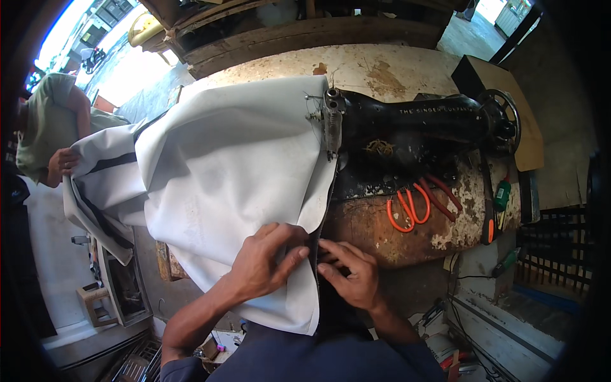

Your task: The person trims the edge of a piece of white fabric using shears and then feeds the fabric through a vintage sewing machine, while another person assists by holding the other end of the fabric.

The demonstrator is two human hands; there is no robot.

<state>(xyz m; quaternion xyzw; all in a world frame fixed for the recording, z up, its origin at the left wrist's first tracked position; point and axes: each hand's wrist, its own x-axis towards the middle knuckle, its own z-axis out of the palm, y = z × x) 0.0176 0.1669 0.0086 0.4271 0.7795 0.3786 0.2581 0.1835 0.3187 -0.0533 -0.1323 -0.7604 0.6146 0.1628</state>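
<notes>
A large white vinyl-like sheet [223, 172] drapes over the table, its right edge running under the head of a black sewing machine [407, 127]. My left hand [270, 258] lies over the sheet near this edge, its fingers bent and gripping the material. On the other side of the edge, my right hand [350, 274] has its fingertips pressed to the dark border. Both hands are below the needle area, close together. Whatever the fingertips pinch underneath is hidden.
At the left, a co-worker's hand [63, 162] holds the sheet's far end. Orange-handled scissors [407, 210] lie on the worn wooden table [363, 232], with a small green bottle [503, 194] and an orange-tipped tool [488, 229] at its right. A wooden stool [95, 305] stands lower left.
</notes>
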